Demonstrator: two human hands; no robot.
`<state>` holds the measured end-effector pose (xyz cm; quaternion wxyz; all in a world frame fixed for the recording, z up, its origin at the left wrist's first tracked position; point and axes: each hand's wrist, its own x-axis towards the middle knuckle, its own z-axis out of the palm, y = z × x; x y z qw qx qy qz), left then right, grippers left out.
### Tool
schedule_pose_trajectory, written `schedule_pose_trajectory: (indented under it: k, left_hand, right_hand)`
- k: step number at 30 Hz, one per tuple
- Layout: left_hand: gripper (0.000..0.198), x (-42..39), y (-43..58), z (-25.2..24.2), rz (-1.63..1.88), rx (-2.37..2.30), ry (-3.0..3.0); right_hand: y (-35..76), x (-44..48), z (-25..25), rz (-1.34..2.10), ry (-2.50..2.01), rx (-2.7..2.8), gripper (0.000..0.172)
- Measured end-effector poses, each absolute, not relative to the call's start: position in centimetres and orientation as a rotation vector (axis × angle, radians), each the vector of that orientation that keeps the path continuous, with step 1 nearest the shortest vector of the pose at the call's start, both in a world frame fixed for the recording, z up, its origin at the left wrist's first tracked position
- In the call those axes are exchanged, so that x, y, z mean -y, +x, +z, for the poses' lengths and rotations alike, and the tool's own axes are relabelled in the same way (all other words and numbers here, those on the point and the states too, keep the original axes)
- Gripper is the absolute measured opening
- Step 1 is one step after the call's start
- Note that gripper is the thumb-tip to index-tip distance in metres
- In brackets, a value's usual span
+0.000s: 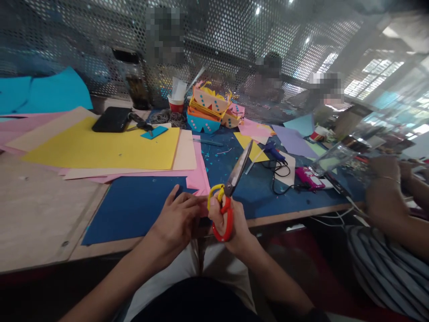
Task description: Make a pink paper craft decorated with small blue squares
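My right hand (236, 219) is closed round the scissors (237, 172), which have one yellow and one red handle loop. Their blades point up and away from me, and appear closed together. Beside it, my left hand (179, 212) has its fingers bent toward the right hand. A small piece of pink paper (203, 208) shows between the two hands, at the left fingertips; its lower part is hidden. Beneath them lies a blue mat (130, 205) at the table's front edge.
Yellow paper (134, 150) tops a stack of coloured sheets at left, bearing a black wallet-like object (111, 120) and keys. Decorated paper shapes (204, 123) and a paper cup (176, 104) stand behind. At right are a blue glue gun (275, 152), its cord, and another person's arm (385, 197).
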<state>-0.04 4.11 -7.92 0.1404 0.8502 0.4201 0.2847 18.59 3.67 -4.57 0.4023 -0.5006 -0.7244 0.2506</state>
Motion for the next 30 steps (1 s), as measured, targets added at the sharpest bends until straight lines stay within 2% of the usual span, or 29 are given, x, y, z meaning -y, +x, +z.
schedule_pose_trajectory:
  k: [6,10,13,17,21,30]
  left_hand:
    - [0.039,-4.2,0.1,-7.8,0.776,-1.198,2.412]
    - [0.037,-4.2,0.0,-8.4,0.831,-1.196,2.4]
    - [0.043,-4.3,0.0,-8.8,0.874,-1.206,2.415]
    - [0.034,-4.3,0.1,-9.1,0.882,-1.242,2.461]
    - [0.04,-4.4,0.1,-9.1,0.878,-1.25,2.497]
    - [0.029,-4.5,-0.2,-9.4,0.861,-1.256,2.518]
  right_hand:
    - [17.7,-3.5,-4.4,0.642,-1.269,1.88,0.016]
    - [18.0,-3.6,-4.8,0.65,-1.298,1.839,0.025]
    - [18.3,-3.8,-5.0,0.599,-1.337,1.847,0.025]
    - [18.8,-3.9,-4.7,0.641,-1.322,1.814,0.026]
    - [19.1,-3.8,-4.5,0.724,-1.316,1.763,0.03]
    - [19.5,-3.6,-4.7,0.796,-1.261,1.714,0.032]
